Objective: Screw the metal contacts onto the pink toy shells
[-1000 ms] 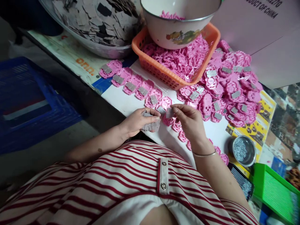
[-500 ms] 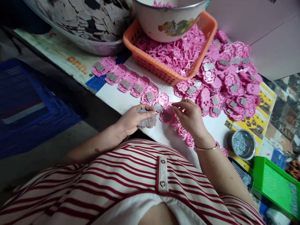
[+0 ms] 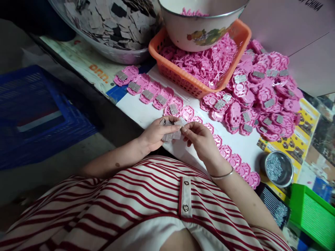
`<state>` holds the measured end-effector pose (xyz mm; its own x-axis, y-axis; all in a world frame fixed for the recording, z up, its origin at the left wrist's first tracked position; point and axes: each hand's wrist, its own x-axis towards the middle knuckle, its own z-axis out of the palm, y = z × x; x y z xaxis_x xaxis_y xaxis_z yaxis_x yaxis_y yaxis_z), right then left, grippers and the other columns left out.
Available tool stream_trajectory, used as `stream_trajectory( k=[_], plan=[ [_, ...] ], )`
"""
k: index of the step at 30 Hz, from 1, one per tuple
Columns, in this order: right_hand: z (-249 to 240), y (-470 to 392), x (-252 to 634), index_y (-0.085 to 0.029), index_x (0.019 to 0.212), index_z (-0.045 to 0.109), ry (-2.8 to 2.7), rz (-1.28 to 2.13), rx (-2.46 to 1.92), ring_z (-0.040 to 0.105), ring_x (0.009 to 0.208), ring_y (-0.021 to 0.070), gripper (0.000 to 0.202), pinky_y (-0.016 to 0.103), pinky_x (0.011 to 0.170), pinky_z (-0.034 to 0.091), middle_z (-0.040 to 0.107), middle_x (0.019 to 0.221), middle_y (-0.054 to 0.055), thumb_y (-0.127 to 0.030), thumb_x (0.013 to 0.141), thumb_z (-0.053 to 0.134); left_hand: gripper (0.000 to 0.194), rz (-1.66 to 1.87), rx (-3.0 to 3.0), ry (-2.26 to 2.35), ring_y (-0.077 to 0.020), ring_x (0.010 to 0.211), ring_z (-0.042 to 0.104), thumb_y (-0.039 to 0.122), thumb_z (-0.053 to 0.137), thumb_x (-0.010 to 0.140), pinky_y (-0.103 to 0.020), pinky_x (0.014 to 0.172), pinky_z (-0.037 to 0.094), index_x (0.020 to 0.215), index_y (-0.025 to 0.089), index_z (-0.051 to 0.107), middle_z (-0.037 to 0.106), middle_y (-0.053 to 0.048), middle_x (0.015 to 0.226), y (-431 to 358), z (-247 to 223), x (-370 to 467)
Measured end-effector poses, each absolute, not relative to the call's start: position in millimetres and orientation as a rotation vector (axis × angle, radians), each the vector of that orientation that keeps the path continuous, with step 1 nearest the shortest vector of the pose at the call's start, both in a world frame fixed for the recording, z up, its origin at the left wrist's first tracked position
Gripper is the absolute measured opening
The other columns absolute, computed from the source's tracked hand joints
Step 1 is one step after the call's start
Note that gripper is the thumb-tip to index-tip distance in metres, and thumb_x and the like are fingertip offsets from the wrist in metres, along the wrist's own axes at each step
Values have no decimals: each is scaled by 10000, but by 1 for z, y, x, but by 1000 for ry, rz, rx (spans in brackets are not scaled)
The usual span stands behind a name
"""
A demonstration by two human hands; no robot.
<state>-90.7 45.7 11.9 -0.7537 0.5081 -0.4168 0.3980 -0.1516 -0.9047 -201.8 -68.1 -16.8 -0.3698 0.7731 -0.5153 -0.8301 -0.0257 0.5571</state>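
My left hand (image 3: 157, 134) is closed around several thin grey plates (image 3: 170, 136), fanned out towards the right. Thumb and fingers of my right hand (image 3: 200, 139) pinch a pale plate (image 3: 181, 122) at the edge of that bunch. Just beyond both hands a row of pink plastic casings (image 3: 186, 113) runs diagonally over the white sheet. Those at the upper left carry a grey plate each, such as the casing (image 3: 162, 98); towards the lower right, casings like this one (image 3: 235, 160) show no plate. My hands cover part of the row.
An orange basket (image 3: 180, 78) of small pink pieces supports an enamel bowl (image 3: 206, 29). Pink casings (image 3: 269, 90) are heaped at right. A large basin (image 3: 104, 50) holds more plates. Metal cup (image 3: 278, 169) and green tray (image 3: 311, 212) stand right; a blue crate (image 3: 39, 101) is left.
My right hand has moved left from the casing row to the plates in my left hand, and its fingers now touch them. The whole view has shifted slightly.
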Motion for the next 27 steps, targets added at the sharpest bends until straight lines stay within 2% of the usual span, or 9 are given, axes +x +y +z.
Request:
stream_trajectory(
  k=[6,10,12,15,17,21,27],
  plan=[
    [8,43,-93,-183,821,546,-1885,2008,-1092,533,566,104,410,206,453,395,565,660,-17,-556,775,712,300,1695,-130,995,-153,605,674,86,779,663,-268,572,579,911,134,618,684,-19,743,-65,-19,-202],
    [12,50,-94,-200,845,533,-1916,1895,-1039,519,573,115,321,237,483,412,558,674,-17,-491,838,668,233,1695,-100,969,-134,610,675,91,768,701,-240,569,570,873,132,617,679,-18,746,-67,-17,-204],
    [17,57,-86,-197,840,576,-2171,1513,-892,551,655,136,239,278,573,457,605,752,24,-423,882,640,240,1691,-96,969,-131,609,676,94,782,693,-237,572,570,863,134,617,675,-14,744,-69,-16,-205],
    [19,69,-61,-198,903,638,-2567,639,-534,601,833,182,128,332,723,483,662,909,86,-301,943,574,254,1673,-105,987,-135,620,683,86,796,664,-236,574,577,842,133,621,671,-8,735,-72,-15,-206],
    [14,76,-40,-196,964,648,-2675,299,-405,606,860,194,107,339,738,479,672,936,97,-252,953,557,262,1656,-112,1013,-136,619,685,86,802,651,-228,560,577,836,134,623,671,-5,736,-73,-16,-205],
    [-2,78,-9,-184,1013,648,-2774,-29,-368,587,842,200,116,333,711,459,685,951,97,-224,952,558,284,1618,-93,1048,-134,631,690,103,819,643,-216,554,577,845,140,623,672,1,748,-71,-16,-202],
    [-12,71,1,-179,1024,668,-2800,-135,-330,567,887,213,127,355,772,434,698,986,96,-229,940,585,300,1611,-66,1072,-124,601,675,101,831,625,-204,538,570,843,130,628,667,1,719,-70,-13,-198]
  ],
)
